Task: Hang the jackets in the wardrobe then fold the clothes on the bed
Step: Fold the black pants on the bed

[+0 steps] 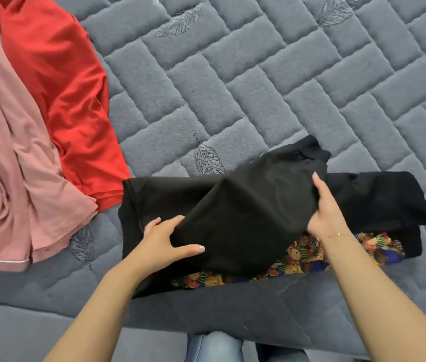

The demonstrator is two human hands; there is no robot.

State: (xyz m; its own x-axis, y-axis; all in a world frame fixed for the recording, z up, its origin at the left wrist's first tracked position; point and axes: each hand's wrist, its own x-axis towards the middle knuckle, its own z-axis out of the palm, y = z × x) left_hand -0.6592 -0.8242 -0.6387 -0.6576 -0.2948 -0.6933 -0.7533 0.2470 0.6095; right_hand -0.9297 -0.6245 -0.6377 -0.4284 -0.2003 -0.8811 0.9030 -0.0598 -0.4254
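Soft black garment (246, 212) half-folded on quilted grey bed (259, 87), left hand (165, 241) and right hand (324, 212) both grasping its lifted fold, bear-print fabric (295, 259) beneath, glossy red top (60, 82) and crumpled pink garment (11, 165) far left

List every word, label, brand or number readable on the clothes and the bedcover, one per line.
None can be read.
Black garment: plain, no print showing.
Teddy-bear patterned cloth: pictures only, no letters.
Red garment and pink garment: plain.
Grey quilted bedcover: stitched leaf motifs, no text.
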